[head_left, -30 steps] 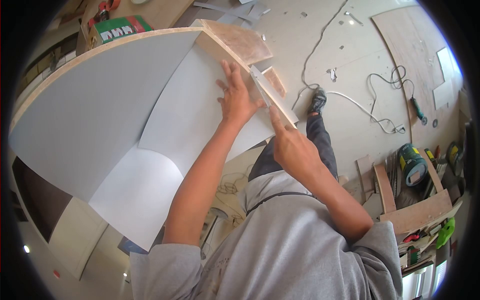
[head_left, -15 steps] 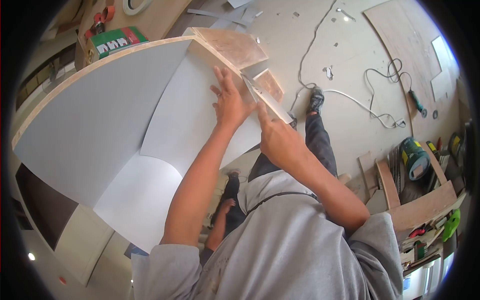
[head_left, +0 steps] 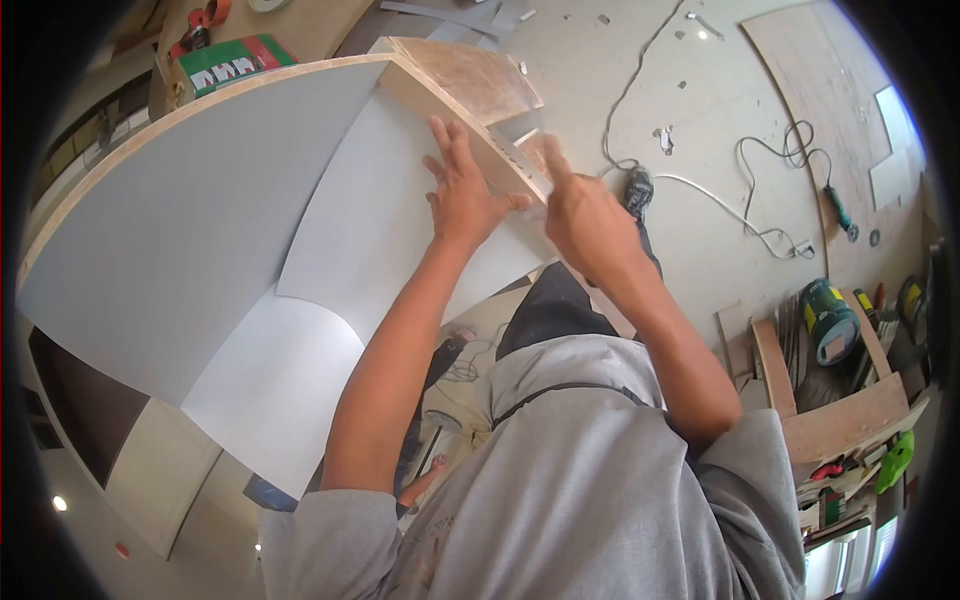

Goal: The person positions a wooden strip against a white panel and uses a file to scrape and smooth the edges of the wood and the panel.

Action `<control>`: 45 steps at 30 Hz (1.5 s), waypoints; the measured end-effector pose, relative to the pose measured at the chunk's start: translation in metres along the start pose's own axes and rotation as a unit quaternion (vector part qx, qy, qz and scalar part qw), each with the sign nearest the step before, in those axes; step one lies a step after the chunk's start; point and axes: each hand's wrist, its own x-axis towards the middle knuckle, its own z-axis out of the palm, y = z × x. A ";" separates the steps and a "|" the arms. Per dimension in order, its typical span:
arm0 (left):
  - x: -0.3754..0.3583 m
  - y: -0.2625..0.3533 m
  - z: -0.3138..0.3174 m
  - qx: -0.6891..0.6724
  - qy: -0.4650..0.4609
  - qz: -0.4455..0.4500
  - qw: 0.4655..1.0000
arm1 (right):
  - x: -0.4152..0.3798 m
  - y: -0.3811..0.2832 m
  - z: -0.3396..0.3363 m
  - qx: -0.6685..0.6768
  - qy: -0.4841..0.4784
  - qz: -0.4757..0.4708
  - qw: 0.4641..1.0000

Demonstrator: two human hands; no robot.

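A curved box of grey-white panels [head_left: 240,200] with pale wooden edges stands on the left. My left hand [head_left: 465,195] is open, fingers and thumb spread against the inner face of its narrow wooden side strip [head_left: 430,90]. Just right of the strip's near end is my right hand [head_left: 585,220], its index finger extended and the others curled round something I cannot make out. A blurred greyish shape [head_left: 520,125] shows beyond that finger, over the strip's outer side.
Behind the strip lie brown wooden pieces [head_left: 470,75]. A green box [head_left: 230,62] stands upper left. Cables [head_left: 690,185] and a power tool [head_left: 838,208] lie right, above a bucket [head_left: 830,322] and wood scraps. Another person's hand [head_left: 437,465] shows below the box.
My right hand has moved up and right, away from my left thumb. The thin pale blade-like piece along the strip no longer shows clearly. The box has shifted slightly up and left in view.
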 end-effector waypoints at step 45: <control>0.004 -0.023 0.018 0.028 0.059 0.072 0.995 | 0.015 -0.002 0.041 0.043 0.036 -0.114 0.992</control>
